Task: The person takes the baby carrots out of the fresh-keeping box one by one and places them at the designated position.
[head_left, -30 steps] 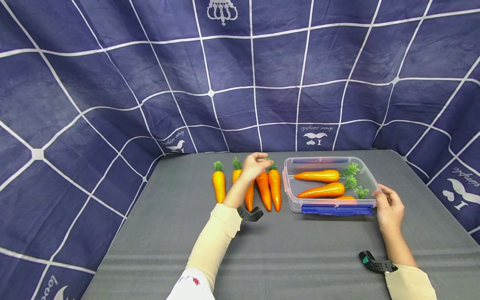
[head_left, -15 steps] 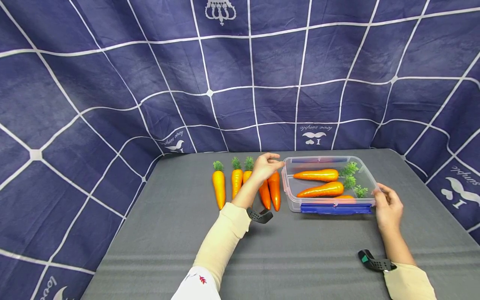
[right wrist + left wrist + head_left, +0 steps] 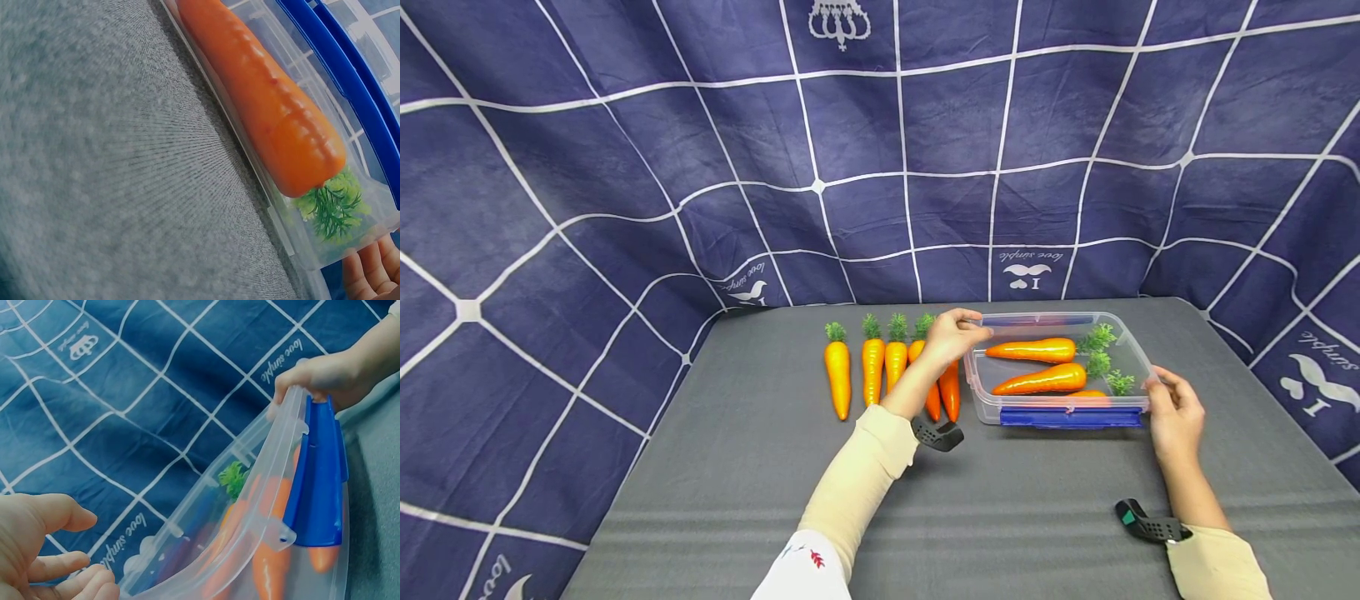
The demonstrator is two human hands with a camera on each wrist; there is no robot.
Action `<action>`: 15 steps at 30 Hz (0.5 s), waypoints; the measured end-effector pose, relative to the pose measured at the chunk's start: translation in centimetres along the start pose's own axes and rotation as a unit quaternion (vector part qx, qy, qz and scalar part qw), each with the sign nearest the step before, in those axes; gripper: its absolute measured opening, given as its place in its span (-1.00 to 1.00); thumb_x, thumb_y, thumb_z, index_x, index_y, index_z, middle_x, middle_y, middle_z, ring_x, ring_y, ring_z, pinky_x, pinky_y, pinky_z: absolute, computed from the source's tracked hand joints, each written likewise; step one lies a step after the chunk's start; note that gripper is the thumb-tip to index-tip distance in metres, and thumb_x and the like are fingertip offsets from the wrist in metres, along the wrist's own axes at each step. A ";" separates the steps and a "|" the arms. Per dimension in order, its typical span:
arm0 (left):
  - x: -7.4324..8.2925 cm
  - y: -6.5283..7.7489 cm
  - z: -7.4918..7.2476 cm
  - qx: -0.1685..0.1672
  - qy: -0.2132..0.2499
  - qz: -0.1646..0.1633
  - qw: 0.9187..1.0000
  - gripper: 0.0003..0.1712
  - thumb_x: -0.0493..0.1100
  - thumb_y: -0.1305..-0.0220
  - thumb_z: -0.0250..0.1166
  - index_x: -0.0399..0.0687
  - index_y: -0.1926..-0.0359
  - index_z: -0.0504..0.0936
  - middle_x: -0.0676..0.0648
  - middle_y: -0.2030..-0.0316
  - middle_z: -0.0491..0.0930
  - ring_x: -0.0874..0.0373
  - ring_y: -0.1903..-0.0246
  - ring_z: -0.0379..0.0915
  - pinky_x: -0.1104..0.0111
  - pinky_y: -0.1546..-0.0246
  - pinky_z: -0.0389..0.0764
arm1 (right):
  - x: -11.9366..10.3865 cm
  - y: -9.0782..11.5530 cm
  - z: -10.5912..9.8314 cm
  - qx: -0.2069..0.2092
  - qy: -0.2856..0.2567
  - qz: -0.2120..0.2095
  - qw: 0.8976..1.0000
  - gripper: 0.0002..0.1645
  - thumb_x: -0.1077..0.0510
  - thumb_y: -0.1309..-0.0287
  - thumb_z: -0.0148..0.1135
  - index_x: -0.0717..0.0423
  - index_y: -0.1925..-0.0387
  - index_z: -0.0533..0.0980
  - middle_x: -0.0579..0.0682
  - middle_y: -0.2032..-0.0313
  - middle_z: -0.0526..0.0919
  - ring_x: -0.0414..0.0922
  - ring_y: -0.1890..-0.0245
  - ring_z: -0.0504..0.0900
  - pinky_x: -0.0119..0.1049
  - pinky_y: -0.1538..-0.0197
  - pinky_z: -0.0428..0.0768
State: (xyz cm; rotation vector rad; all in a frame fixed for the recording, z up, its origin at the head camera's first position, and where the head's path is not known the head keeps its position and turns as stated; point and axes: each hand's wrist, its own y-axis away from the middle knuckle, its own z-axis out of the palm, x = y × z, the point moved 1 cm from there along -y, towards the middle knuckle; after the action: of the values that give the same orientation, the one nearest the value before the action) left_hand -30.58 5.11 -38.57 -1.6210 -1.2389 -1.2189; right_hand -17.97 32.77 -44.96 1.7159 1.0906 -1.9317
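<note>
My left hand [image 3: 955, 335] is over the far left corner of a clear plastic storage box [image 3: 985, 408], with nothing held. The left wrist view has its thumb and loosely bent fingers apart near the box's rim. At the box's right end, my right hand [image 3: 1178, 417] grips the wall near the front corner; its fingertips [image 3: 369, 269] show in the right wrist view. Inside lie three orange carrots with green tops: a back one [image 3: 1033, 350], a middle one [image 3: 1041, 380] and a front one [image 3: 1086, 393], partly hidden by the front rim.
Several more carrots lie in a row left of the box, including a yellower one [image 3: 838, 379] at the far left. My left forearm partly covers the row. A blue latch [image 3: 1071, 417] runs along the box's front. Behind the grey tabletop [image 3: 1000, 517] hangs a blue gridded cloth [image 3: 865, 217].
My left hand has moved right, from above the carrot row to the box's left end, uncovering carrot tops. The right hand stays at the box, which has hardly moved.
</note>
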 end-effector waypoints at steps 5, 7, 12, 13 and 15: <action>-0.1 -0.1 0.8 -0.005 -0.009 0.002 1.000 -0.61 -0.20 -0.11 0.44 -0.20 0.02 0.64 -0.08 0.30 0.69 0.18 0.38 0.58 0.44 0.35 0.55 | 0.0 0.0 0.0 0.000 -0.006 -0.006 1.000 -0.63 0.34 -0.20 0.05 -0.25 0.28 0.56 -0.45 0.58 0.52 -0.45 0.62 0.38 -0.64 0.47 0.33; 0.0 -0.1 1.0 -0.004 -0.013 0.002 1.000 -0.62 -0.18 -0.11 0.45 -0.18 0.03 0.65 -0.06 0.31 0.69 0.19 0.38 0.58 0.44 0.35 0.54 | 0.0 0.0 0.0 0.001 -0.007 -0.007 1.000 -0.63 0.34 -0.20 0.05 -0.25 0.28 0.56 -0.45 0.58 0.52 -0.44 0.62 0.38 -0.64 0.47 0.33; 0.4 0.1 1.6 -0.015 0.005 0.005 1.000 -0.61 -0.19 -0.11 0.45 -0.19 0.02 0.64 -0.07 0.31 0.69 0.23 0.43 0.55 0.40 0.34 0.57 | 0.0 0.0 0.0 0.003 -0.005 -0.001 1.000 -0.63 0.33 -0.20 0.05 -0.27 0.29 0.56 -0.45 0.58 0.52 -0.45 0.63 0.37 -0.64 0.48 0.32; 0.4 0.1 1.7 -0.017 0.008 0.005 1.000 -0.60 -0.20 -0.10 0.45 -0.20 0.02 0.64 -0.07 0.32 0.70 0.24 0.44 0.54 0.41 0.35 0.57 | 0.0 0.0 0.0 0.003 -0.005 0.001 1.000 -0.63 0.33 -0.20 0.05 -0.27 0.29 0.55 -0.45 0.58 0.52 -0.45 0.62 0.37 -0.64 0.48 0.33; 0.5 0.0 2.1 -0.021 0.011 0.006 1.000 -0.61 -0.22 -0.11 0.44 -0.21 0.01 0.64 -0.07 0.33 0.70 0.22 0.46 0.55 0.43 0.39 0.56 | 0.1 -0.1 0.0 0.004 0.000 0.003 1.000 -0.64 0.32 -0.20 0.05 -0.26 0.29 0.55 -0.46 0.59 0.51 -0.44 0.62 0.37 -0.63 0.48 0.32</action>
State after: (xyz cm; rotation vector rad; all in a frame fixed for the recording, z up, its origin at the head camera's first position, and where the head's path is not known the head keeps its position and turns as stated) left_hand -29.99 7.16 -38.65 -1.6393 -1.1964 -1.2609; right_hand -18.03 32.81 -45.01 1.7205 1.0769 -1.9351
